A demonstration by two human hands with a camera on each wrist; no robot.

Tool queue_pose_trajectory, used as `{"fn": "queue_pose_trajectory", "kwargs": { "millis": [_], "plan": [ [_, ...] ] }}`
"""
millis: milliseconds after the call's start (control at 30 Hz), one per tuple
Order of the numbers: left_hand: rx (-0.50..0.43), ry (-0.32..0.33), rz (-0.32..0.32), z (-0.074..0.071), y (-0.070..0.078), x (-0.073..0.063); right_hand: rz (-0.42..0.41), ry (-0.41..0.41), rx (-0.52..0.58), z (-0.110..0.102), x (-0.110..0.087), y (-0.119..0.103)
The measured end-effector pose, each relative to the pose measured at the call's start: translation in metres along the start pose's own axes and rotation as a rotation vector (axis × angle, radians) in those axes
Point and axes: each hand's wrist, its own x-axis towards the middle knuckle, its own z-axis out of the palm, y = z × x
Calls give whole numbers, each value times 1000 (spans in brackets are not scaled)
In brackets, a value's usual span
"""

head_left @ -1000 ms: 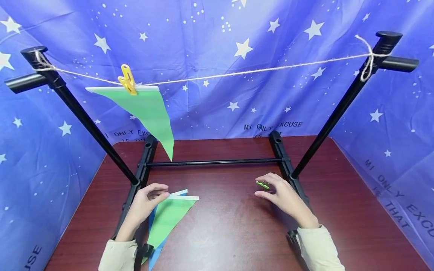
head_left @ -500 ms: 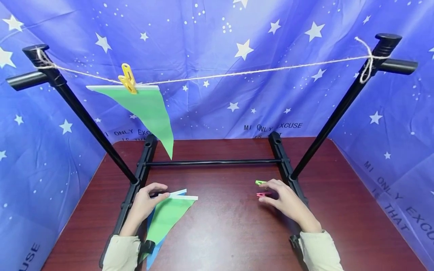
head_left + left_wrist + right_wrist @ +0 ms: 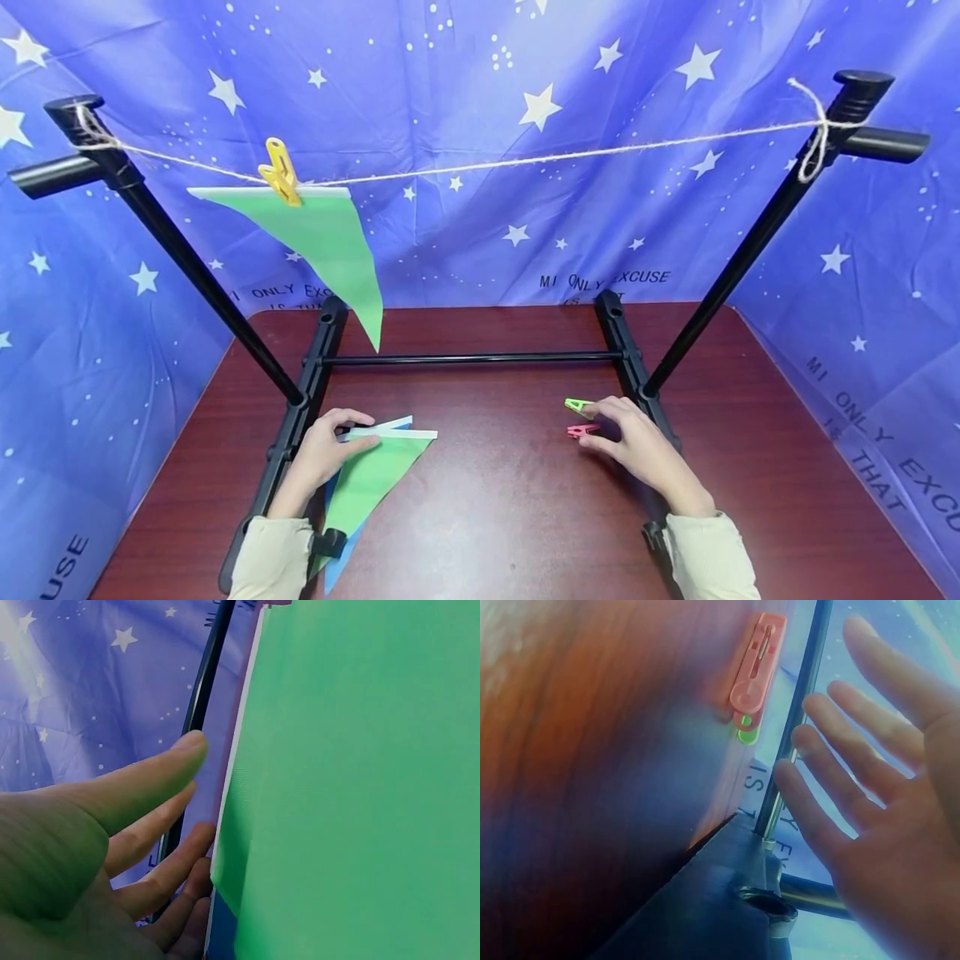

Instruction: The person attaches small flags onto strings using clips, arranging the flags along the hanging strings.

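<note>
My left hand (image 3: 330,454) is at the left end of a small stack of paper pennants, its thumb and fingers spread apart at the white top edges. The green pennant (image 3: 382,475) lies uppermost, with a blue pennant (image 3: 339,567) showing beneath it. In the left wrist view the relaxed fingers (image 3: 161,889) reach up to the white edge. On the right, two small clothespins lie on the table, one lime green (image 3: 577,406) and one pink (image 3: 581,431). My right hand (image 3: 637,458) hovers beside them with loose fingers, and the right wrist view shows a gap between its fingertips and the pink clothespin.
A string (image 3: 525,158) runs between two black posts (image 3: 202,267) of a stand. Near its left end, a yellow clothespin (image 3: 279,171) holds another green pennant (image 3: 322,237). A black crossbar (image 3: 472,359) spans the stand's base on the red-brown table (image 3: 480,525).
The lime green clothespin, earlier between my right fingertips, now lies on the table beside the pink one. My left thumb has shifted down slightly, away from the fingers.
</note>
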Motion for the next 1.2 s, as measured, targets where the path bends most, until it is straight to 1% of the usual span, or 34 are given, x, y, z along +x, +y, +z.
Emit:
{"fn": "queue_pose_trajectory", "kwargs": {
  "millis": [100,333,533,600,933,1067,1200],
  "plan": [
    [11,10,-6,0,0,0,8,-15,-8,1,0,0],
    [9,22,-1,6,-1,0,0,-11,-51,2,-4,5],
    [5,45,-21,7,-1,1,22,-59,-86,4,-3,8],
    [3,50,-35,6,-2,2,22,-63,-96,6,-2,9],
    [9,37,-70,7,-3,2,76,-69,-82,9,3,14],
    [13,42,-64,7,-3,2,103,-77,-76,9,4,13],
    [3,28,-46,7,-3,3,127,-72,-75,9,5,13]
  ]
}}
